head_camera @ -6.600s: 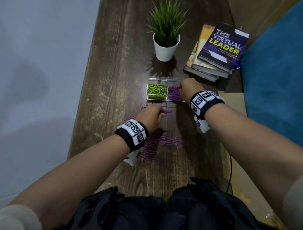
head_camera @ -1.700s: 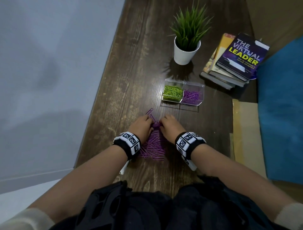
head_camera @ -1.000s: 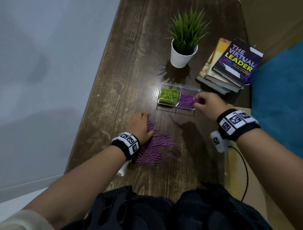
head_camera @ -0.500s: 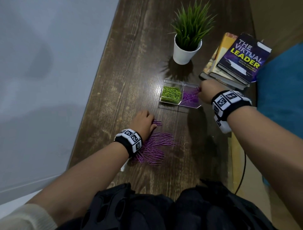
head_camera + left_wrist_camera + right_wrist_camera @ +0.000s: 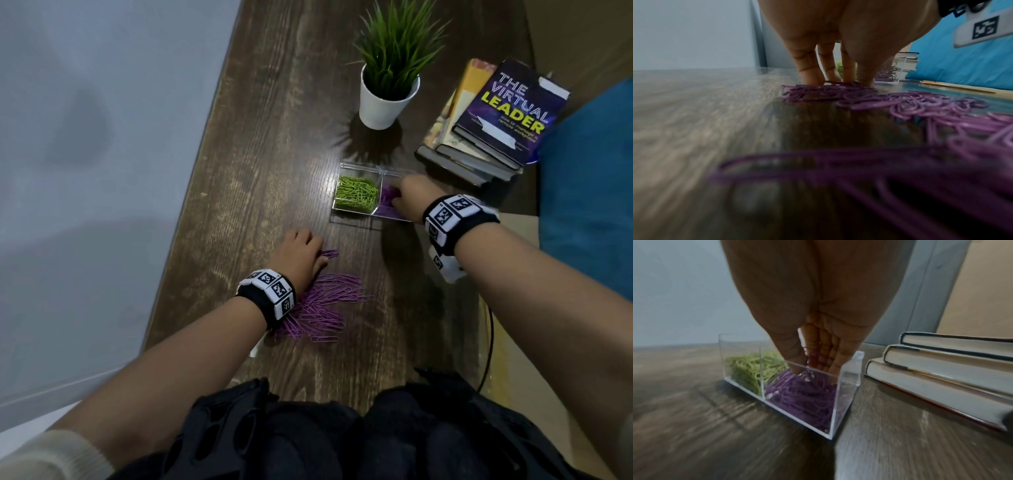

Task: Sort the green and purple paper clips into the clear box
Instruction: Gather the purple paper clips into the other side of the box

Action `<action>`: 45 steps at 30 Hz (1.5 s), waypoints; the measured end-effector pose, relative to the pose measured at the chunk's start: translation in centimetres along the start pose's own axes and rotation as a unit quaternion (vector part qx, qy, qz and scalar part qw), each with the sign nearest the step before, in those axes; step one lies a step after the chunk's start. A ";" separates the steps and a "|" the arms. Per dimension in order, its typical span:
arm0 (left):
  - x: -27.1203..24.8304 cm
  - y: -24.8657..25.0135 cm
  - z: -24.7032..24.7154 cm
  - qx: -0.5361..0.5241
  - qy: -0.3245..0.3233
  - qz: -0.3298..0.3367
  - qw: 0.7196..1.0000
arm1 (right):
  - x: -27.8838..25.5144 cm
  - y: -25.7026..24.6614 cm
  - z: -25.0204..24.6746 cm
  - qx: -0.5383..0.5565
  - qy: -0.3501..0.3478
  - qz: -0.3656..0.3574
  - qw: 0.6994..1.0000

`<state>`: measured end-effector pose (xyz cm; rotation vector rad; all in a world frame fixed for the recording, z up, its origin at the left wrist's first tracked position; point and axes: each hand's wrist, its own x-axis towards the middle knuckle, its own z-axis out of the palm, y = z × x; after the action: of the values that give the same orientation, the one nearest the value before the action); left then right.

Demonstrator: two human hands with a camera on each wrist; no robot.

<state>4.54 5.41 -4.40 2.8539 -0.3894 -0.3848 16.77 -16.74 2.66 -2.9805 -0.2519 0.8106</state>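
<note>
On the far right of your table, the top book (image 5: 510,113) of the stack reads "THE VIRTUAL" in pale letters and "LEADER" in bold yellow; you can't make out the small subtitle under it. Your wristbands (image 5: 455,214) and the white tag (image 5: 985,29) carry only black-and-white square code markers, no words.

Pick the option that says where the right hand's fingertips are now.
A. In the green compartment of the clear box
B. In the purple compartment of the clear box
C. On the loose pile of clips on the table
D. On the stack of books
B: the right hand reaches down into the clear box, its fingertips among the purple paper clips, beside the divider from the green paper clips.
</note>
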 end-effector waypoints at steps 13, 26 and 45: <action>-0.6 0.4 -0.9 0.018 -0.025 0.057 0.998 | -8.1 -4.3 9.6 0.120 0.008 -0.101 0.988; -1.7 0.4 -1.2 -0.071 0.012 -0.038 0.997 | -10.5 -7.3 14.1 0.105 0.104 -0.161 0.976; -6.3 0.5 0.2 -0.072 -0.007 -0.019 0.997 | -8.1 -1.9 5.0 0.254 0.094 0.016 0.962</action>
<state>-1.50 6.70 -3.04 2.7236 -0.2988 -0.4218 7.02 -16.21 2.57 -2.5512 0.0146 0.4924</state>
